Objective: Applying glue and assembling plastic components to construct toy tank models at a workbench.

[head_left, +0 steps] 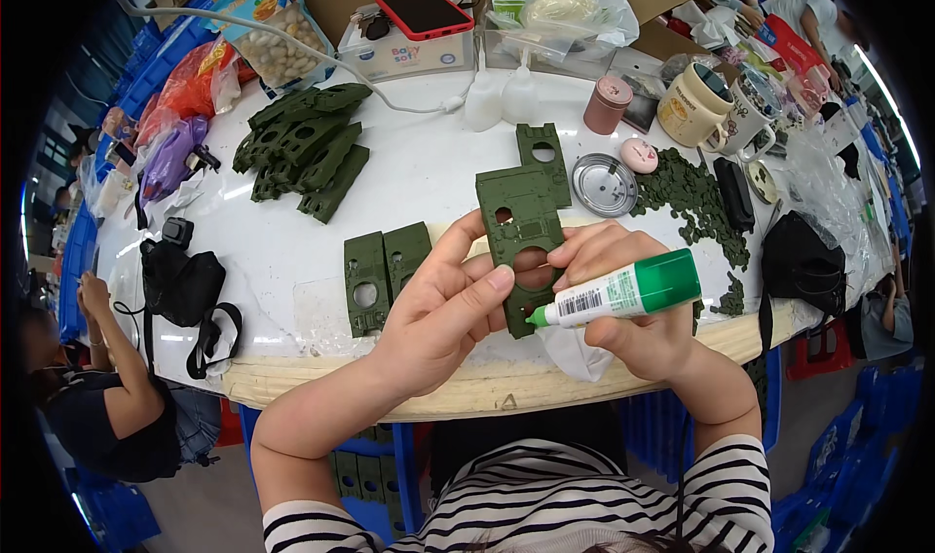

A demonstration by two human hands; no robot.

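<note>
My left hand [438, 310] pinches a dark green plastic panel [521, 210] by its left edge, thumb on top. The panel has a large round hole and a smaller one. My right hand [648, 339] is wrapped round a white-and-green glue bottle [609, 290]. Its green nozzle points left over the panel's near end; whether the tip touches is hard to see. Fingertips of that same hand also rest at the panel's right edge. Two similar panels [364, 285] lie on the table left of my hands. Beyond the held one lies another panel [547, 154].
A stack of green panels [302, 149] is at the far left. Small green parts [696, 198] are heaped at the right, near a round metal lid [604, 185], a pink jar [609, 105] and mugs [693, 105]. White squeeze bottles [484, 100] stand behind. A black pouch [180, 276] lies left.
</note>
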